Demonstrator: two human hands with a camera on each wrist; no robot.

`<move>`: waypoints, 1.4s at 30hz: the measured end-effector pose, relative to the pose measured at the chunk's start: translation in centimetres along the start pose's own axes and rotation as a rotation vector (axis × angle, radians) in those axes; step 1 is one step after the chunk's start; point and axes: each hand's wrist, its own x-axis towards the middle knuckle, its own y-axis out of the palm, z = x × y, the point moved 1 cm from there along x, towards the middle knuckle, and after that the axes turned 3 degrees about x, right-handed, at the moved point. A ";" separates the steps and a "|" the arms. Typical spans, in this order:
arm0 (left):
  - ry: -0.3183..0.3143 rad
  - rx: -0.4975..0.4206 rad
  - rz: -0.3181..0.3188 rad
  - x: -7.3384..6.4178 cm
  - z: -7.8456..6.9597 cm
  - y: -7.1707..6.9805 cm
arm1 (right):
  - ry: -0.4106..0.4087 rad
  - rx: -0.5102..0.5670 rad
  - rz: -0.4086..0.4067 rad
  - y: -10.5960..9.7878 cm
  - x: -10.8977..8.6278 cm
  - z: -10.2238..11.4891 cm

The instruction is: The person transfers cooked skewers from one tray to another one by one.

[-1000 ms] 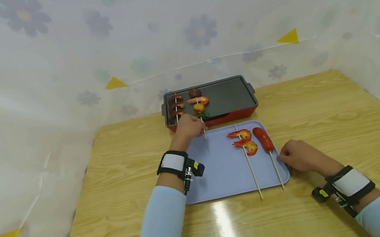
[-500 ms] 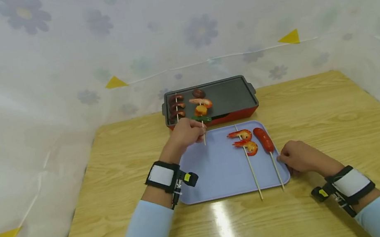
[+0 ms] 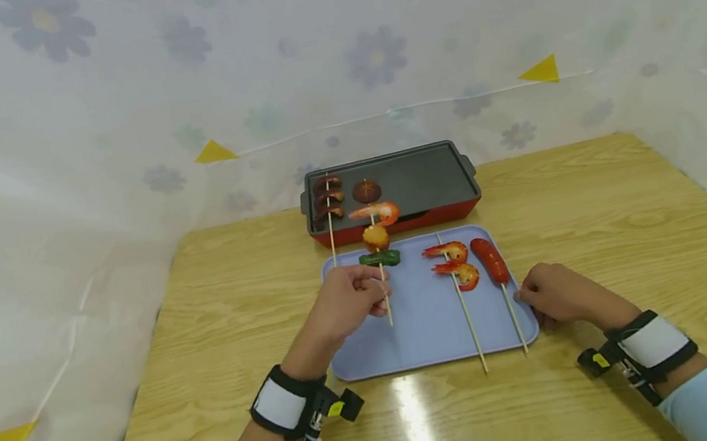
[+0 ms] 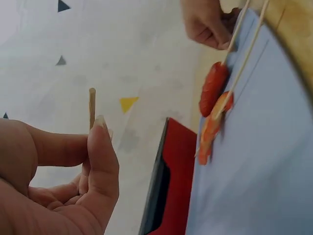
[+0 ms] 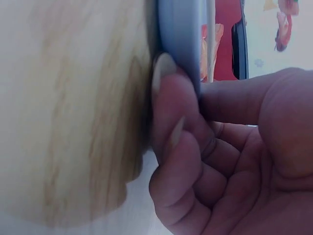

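Note:
My left hand (image 3: 351,300) pinches the wooden stick of a mixed skewer (image 3: 376,238), which carries a brown mushroom cap, a shrimp, a yellow piece and a green pepper piece. The skewer hangs over the front of the grill and the back of the lilac tray (image 3: 425,333); in the left wrist view only its stick end (image 4: 92,105) shows. On the tray's right edge, my right hand (image 3: 553,292) grips the rim between thumb and curled fingers (image 5: 176,98). Close to it lie a sausage skewer (image 3: 490,260) and a skewer with two shrimps (image 3: 457,277).
Behind the tray stands a red and black grill (image 3: 427,181) with a side handle at each end. A skewer of brown pieces (image 3: 327,197) lies on its left part, stick reaching over the front. The wooden table (image 3: 224,328) backs onto a flowered plastic sheet (image 3: 256,57).
My left hand has drawn the mixed skewer off the grill, back toward me and over the tray. The right hand stays at the tray's edge.

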 end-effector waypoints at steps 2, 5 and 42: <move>-0.001 -0.030 -0.001 -0.9 0.9 0.8 | -0.001 0.006 0.000 0.0 0.0 0.0; 0.006 -0.036 -0.003 -1.8 2.5 2.0 | -0.009 0.010 -0.001 -0.1 0.0 0.0; -0.077 -0.001 -0.022 -1.4 7.7 4.8 | 0.000 0.020 -0.027 0.2 -0.1 -0.3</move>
